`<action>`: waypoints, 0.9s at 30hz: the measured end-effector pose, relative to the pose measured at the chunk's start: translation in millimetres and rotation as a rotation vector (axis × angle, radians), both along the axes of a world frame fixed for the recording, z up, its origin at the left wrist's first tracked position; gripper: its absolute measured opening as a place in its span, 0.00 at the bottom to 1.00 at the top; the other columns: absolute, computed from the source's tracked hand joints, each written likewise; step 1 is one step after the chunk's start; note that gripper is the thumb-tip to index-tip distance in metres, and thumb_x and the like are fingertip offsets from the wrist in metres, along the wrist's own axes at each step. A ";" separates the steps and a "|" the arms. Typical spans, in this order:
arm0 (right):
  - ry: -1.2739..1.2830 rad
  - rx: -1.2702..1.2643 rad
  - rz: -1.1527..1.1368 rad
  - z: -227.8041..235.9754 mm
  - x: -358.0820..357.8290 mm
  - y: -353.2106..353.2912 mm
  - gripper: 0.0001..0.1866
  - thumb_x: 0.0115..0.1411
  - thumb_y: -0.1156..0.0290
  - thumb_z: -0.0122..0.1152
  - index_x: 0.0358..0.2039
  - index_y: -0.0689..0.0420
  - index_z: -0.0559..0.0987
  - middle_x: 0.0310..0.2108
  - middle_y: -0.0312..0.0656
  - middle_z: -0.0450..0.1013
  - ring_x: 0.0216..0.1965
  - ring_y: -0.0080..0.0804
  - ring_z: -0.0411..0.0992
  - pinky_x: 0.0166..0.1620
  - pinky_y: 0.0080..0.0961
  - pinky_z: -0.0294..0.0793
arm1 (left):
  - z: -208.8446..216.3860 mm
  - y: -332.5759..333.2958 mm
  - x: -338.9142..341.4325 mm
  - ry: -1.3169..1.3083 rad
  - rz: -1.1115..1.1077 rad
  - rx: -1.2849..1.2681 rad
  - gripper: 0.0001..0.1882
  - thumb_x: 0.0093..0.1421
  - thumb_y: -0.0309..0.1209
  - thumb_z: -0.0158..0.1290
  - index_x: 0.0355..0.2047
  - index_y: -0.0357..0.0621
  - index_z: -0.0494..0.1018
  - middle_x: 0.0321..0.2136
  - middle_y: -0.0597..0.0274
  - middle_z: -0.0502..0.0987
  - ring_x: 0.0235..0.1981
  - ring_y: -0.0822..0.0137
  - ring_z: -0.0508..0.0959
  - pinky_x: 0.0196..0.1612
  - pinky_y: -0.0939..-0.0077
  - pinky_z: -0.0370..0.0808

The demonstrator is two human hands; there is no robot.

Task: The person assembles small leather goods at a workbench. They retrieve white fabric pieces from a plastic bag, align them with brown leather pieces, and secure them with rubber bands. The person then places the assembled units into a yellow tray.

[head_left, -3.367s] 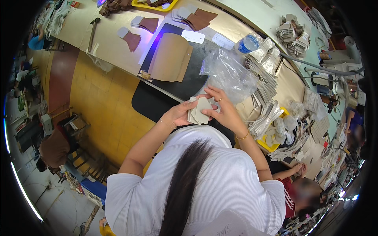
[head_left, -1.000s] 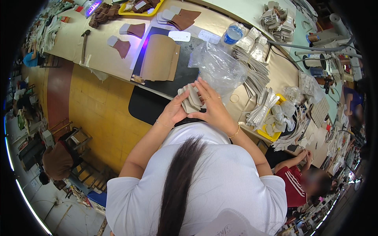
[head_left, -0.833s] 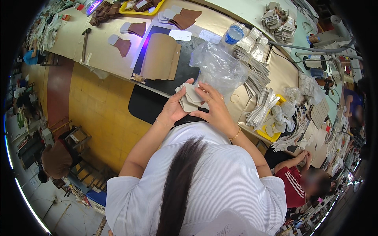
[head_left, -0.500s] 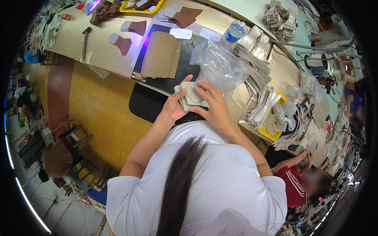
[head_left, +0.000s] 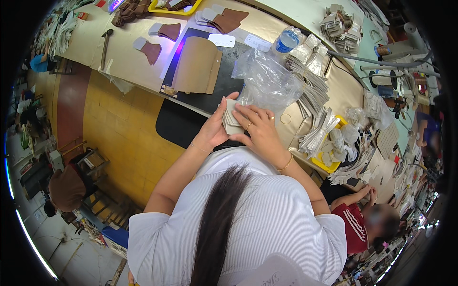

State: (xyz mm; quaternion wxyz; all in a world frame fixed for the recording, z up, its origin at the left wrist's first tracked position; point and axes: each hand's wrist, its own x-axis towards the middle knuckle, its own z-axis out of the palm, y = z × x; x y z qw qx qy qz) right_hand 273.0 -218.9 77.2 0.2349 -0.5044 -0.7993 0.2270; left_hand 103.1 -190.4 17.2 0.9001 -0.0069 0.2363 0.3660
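A small stack of off-white, round-cornered flat pieces [head_left: 231,119] is held in front of my chest, at the table's near edge. My left hand [head_left: 215,126] grips the stack from the left, its thumb and fingers around the edge. From the right, my right hand [head_left: 260,127] is closed over the same stack, fingers across its top face and thumb below. The lower pieces are partly hidden by my fingers. Just beyond the hands lies a crumpled clear plastic bag [head_left: 267,78]. Left of the bag is a curved brown board [head_left: 193,66] on a black mat [head_left: 229,62].
A hammer [head_left: 106,47] and brown-and-white cut pieces [head_left: 149,50] lie on the table at left. Bundles of grey strips [head_left: 307,83] and a yellow tray [head_left: 326,164] are at right. A water bottle [head_left: 286,42] stands behind the bag. A person in red [head_left: 350,224] sits at lower right.
The stack's pieces, fanned apart before, are now squared closer together. My right hand has flattened across them, and my left hand has shifted slightly right.
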 end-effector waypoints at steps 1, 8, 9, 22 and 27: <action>-0.003 0.003 -0.005 3.7 -0.4 -0.1 0.33 0.48 0.58 0.68 0.55 0.52 0.73 0.57 0.34 0.68 0.53 0.37 0.66 0.55 0.36 0.58 | 1.6 0.1 0.6 0.030 0.005 -0.025 0.26 0.67 0.50 0.44 0.60 0.52 0.61 0.51 0.60 0.70 0.53 0.65 0.72 0.52 0.64 0.75; 0.019 -0.102 0.017 -8.1 6.0 5.8 0.44 0.43 0.50 0.70 0.61 0.53 0.66 0.62 0.38 0.61 0.58 0.40 0.61 0.56 0.43 0.57 | 1.2 -0.2 -0.4 0.044 -0.050 -0.014 0.18 0.68 0.42 0.47 0.55 0.52 0.64 0.50 0.62 0.71 0.53 0.65 0.72 0.54 0.63 0.72; 0.054 -0.108 0.009 0.4 5.6 7.8 0.45 0.43 0.51 0.70 0.61 0.52 0.65 0.62 0.37 0.61 0.58 0.40 0.61 0.56 0.44 0.57 | 7.4 0.7 3.5 0.028 -0.027 -0.003 0.17 0.68 0.41 0.47 0.54 0.52 0.65 0.50 0.62 0.71 0.53 0.65 0.72 0.55 0.63 0.72; 0.227 -0.154 -0.030 4.1 -1.1 11.5 0.43 0.43 0.65 0.73 0.60 0.53 0.65 0.57 0.40 0.65 0.55 0.42 0.63 0.55 0.41 0.60 | 0.3 2.7 -5.9 -0.016 0.001 -0.061 0.21 0.64 0.40 0.51 0.54 0.46 0.65 0.48 0.53 0.72 0.51 0.60 0.74 0.54 0.60 0.73; 0.258 -0.008 -0.051 -6.9 2.4 8.0 0.27 0.45 0.67 0.72 0.46 0.56 0.71 0.47 0.43 0.69 0.48 0.44 0.68 0.48 0.37 0.67 | -3.4 5.5 -6.3 -0.070 0.032 -0.030 0.22 0.64 0.41 0.53 0.54 0.46 0.66 0.47 0.52 0.73 0.49 0.57 0.75 0.52 0.59 0.74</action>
